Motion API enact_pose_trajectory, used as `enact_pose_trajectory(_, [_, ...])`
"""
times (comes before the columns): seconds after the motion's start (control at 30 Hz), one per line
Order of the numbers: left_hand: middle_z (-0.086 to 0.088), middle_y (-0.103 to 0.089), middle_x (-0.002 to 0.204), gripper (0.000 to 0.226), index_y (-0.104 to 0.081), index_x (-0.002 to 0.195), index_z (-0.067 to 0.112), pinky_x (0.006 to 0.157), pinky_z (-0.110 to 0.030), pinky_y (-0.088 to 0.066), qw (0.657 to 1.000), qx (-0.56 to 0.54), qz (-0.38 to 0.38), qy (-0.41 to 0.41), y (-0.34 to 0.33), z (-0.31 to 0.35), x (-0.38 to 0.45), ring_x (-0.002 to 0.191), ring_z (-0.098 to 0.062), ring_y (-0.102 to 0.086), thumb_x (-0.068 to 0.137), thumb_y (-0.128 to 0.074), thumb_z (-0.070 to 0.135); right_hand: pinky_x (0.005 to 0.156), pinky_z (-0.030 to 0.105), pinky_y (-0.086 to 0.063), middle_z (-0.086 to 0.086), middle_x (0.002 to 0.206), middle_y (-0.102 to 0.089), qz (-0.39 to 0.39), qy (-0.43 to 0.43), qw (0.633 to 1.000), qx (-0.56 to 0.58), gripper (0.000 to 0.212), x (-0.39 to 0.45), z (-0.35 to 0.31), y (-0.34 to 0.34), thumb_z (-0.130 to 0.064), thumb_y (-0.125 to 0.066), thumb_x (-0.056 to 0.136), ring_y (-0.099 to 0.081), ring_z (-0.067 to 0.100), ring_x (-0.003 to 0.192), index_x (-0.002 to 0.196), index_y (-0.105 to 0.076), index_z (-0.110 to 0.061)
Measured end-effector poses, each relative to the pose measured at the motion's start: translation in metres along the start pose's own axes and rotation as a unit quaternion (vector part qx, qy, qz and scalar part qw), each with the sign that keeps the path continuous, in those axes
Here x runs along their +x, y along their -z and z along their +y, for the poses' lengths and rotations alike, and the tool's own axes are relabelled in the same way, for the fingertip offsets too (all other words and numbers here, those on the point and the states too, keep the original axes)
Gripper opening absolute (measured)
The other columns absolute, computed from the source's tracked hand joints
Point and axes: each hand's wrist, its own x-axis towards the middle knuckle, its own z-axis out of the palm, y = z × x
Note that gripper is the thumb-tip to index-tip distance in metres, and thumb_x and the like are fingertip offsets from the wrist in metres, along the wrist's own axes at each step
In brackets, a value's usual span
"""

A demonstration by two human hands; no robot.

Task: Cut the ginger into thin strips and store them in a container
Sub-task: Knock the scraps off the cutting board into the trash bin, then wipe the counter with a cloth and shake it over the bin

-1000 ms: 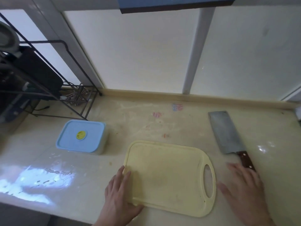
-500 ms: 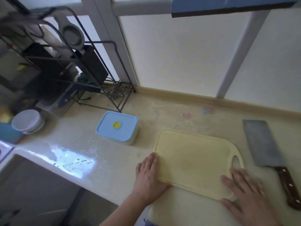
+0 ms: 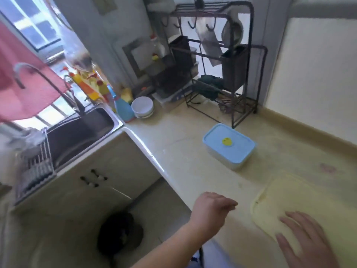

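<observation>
Stretching across the frame, your beige countertop point(image 3: 193, 171) carries the yellow cutting board point(image 3: 309, 200) at right and the lidded blue container point(image 3: 229, 147) behind it. Your right hand point(image 3: 309, 240) rests flat on the board, fingers spread; your left hand point(image 3: 210, 208) hovers off it, fingers loosely curled, empty. No ginger shows.

A home kitchen: a steel sink point(image 3: 81, 130) with a curved tap point(image 3: 38, 74) lies far left of the hands, detergent bottles point(image 3: 92, 88) and stacked white bowls point(image 3: 142, 107) behind it, a black utensil rack point(image 3: 222, 60) beyond on the cream desk point(image 3: 183, 151).
</observation>
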Motion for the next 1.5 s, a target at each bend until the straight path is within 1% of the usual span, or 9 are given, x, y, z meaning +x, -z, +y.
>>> enact_pose_trajectory(0.23, [0.0, -0.065, 0.056, 0.06, -0.074, 0.067, 0.018, 0.062, -0.026, -0.043, 0.991, 0.091, 0.07, 0.071, 0.082, -0.068, -0.03, 0.055, -0.02, -0.056, 0.088, -0.053, 0.071, 0.115, 0.015, -0.029, 0.015, 0.103, -0.076, -0.061, 0.128, 0.982, 0.128, 0.067, 0.066, -0.128, -0.086, -0.052, -0.038, 0.107, -0.058, 0.026, 0.105, 0.102, -0.08, 0.0])
enact_pose_trajectory(0.37, [0.001, -0.076, 0.094, 0.045, -0.079, 0.085, 0.018, 0.083, -0.036, -0.053, 0.988, 0.038, 0.113, 0.093, 0.157, -0.141, -0.058, 0.088, -0.019, -0.066, 0.097, -0.055, 0.054, 0.107, 0.022, -0.036, 0.013, 0.107, -0.076, -0.117, 0.187, 0.956, 0.195, 0.067, 0.103, -0.222, -0.154, -0.056, -0.036, 0.106, -0.058, 0.022, 0.105, 0.111, -0.076, -0.003])
enact_pose_trajectory(0.5, [0.003, -0.069, 0.125, 0.038, -0.078, 0.101, 0.022, 0.105, -0.035, -0.047, 0.969, 0.044, 0.154, 0.186, 0.243, -0.245, -0.103, 0.117, -0.015, -0.061, 0.093, -0.056, 0.051, 0.107, 0.015, -0.037, 0.005, 0.114, -0.074, -0.18, 0.221, 0.931, 0.228, 0.046, 0.138, -0.324, -0.222, -0.058, -0.042, 0.103, -0.058, 0.014, 0.11, 0.129, -0.058, -0.024])
enact_pose_trajectory(0.73, [-0.003, -0.041, 0.158, 0.045, -0.051, 0.146, 0.016, 0.122, -0.034, -0.025, 0.851, 0.062, 0.176, 0.491, 0.405, -0.436, -0.176, 0.147, -0.021, -0.035, 0.102, -0.056, 0.029, 0.104, 0.012, -0.037, 0.001, 0.11, -0.074, -0.251, 0.311, 0.89, 0.22, 0.05, 0.168, -0.436, -0.31, -0.06, -0.033, 0.105, -0.057, 0.01, 0.107, 0.132, -0.055, -0.023])
enact_pose_trajectory(0.93, [0.0, -0.014, 0.169, 0.055, -0.022, 0.16, 0.021, 0.127, -0.043, -0.007, 0.806, 0.118, 0.103, 0.57, 0.446, -0.53, -0.201, 0.156, -0.021, -0.011, 0.109, -0.039, 0.031, 0.108, 0.004, -0.027, 0.001, 0.108, -0.074, -0.3, 0.31, 0.88, 0.201, 0.051, 0.182, -0.474, -0.352, -0.061, -0.031, 0.106, -0.055, 0.009, 0.107, 0.131, -0.055, -0.023])
enact_pose_trajectory(1.1, [0.003, -0.047, 0.154, 0.04, -0.055, 0.143, 0.023, 0.122, -0.039, -0.024, 0.81, 0.176, 0.18, 0.53, 0.439, -0.553, -0.212, 0.145, -0.021, -0.039, 0.104, -0.053, 0.033, 0.108, 0.01, -0.032, 0.0, 0.113, -0.072, -0.343, 0.299, 0.868, 0.199, 0.045, 0.192, -0.511, -0.377, -0.042, -0.056, 0.089, -0.055, 0.009, 0.111, 0.131, -0.054, -0.026])
enact_pose_trajectory(1.2, [-0.008, -0.072, 0.121, 0.023, -0.073, 0.117, 0.013, 0.099, -0.038, -0.047, 0.81, 0.177, 0.252, 0.499, 0.437, -0.56, -0.218, 0.114, -0.027, -0.063, 0.1, -0.061, 0.02, 0.108, 0.014, -0.036, -0.003, 0.116, -0.07, -0.36, 0.301, 0.859, 0.204, 0.043, 0.196, -0.529, -0.39, -0.041, -0.056, 0.09, -0.054, 0.008, 0.113, 0.13, -0.056, -0.028])
enact_pose_trajectory(1.33, [-0.002, -0.065, 0.087, 0.019, -0.066, 0.103, 0.011, 0.058, -0.026, -0.041, 0.782, 0.075, 0.369, 0.496, 0.446, -0.548, -0.213, 0.074, -0.014, -0.059, 0.105, -0.047, 0.014, 0.108, 0.019, -0.037, -0.003, 0.118, -0.07, -0.379, 0.285, 0.854, 0.213, 0.044, 0.203, -0.554, -0.399, -0.042, -0.056, 0.089, -0.053, 0.008, 0.116, 0.123, -0.069, -0.018])
enact_pose_trajectory(1.5, [0.005, -0.053, 0.076, 0.019, -0.053, 0.094, 0.012, 0.054, -0.01, -0.04, 0.758, -0.083, 0.487, 0.426, 0.454, -0.501, -0.184, 0.063, 0.006, -0.051, 0.108, -0.041, 0.016, 0.106, 0.024, -0.043, -0.011, 0.123, -0.066, -0.443, 0.094, 0.849, 0.271, 0.036, 0.232, -0.594, -0.396, -0.032, -0.072, 0.096, -0.059, 0.007, 0.118, 0.13, -0.066, -0.021])
